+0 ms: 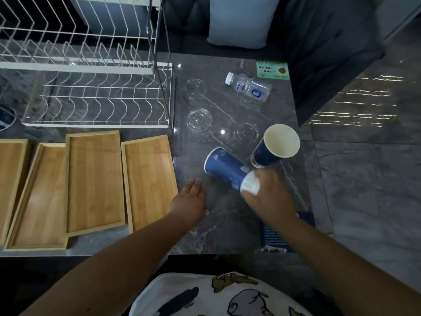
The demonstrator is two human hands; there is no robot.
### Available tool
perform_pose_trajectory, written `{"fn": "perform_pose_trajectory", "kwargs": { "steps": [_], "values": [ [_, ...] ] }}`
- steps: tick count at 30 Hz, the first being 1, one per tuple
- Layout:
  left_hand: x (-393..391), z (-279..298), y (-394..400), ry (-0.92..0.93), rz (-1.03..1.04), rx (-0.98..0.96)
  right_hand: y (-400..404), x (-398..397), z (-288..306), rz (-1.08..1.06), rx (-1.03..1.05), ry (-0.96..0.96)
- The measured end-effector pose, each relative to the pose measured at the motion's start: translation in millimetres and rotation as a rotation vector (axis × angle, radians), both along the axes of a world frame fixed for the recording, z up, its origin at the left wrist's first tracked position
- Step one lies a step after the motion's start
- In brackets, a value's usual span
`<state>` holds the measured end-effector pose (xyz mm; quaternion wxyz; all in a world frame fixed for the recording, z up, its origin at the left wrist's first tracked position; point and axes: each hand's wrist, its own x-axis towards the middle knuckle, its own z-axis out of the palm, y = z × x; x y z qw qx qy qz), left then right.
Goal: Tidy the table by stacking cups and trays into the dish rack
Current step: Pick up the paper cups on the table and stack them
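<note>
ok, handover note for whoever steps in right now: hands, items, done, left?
Right hand: gripping the base of a tipped blue cup.
Left hand: empty, flat on the table.
Second blue cup is upright beside it; three clear cups stand behind.
Four wooden trays lie in front of the dish rack.
Done: nothing racked.
Left: all cups and trays.

Blue cups (224, 166), tan trays (94, 181), white rack (95, 96)
</note>
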<state>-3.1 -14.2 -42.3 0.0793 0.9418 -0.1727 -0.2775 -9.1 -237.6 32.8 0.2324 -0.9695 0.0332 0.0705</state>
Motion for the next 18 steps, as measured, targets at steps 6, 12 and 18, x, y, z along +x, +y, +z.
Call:
{"fn": "perform_pose_trajectory", "kwargs": {
  "steps": [6, 12, 18],
  "values": [
    [0.5, -0.9, -3.6, 0.008, -0.016, 0.037, -33.7, -45.1, -35.4, -0.108, 0.004, 0.187],
    [-0.3, 4.4, -5.8, 0.005, -0.034, 0.041, -41.5, -44.8, -36.1, -0.095, -0.016, 0.210],
    [0.6, 5.7, -6.2, 0.006, -0.042, 0.056, -27.4, -22.6, -30.0, 0.053, -0.153, 0.157]
  ]
}}
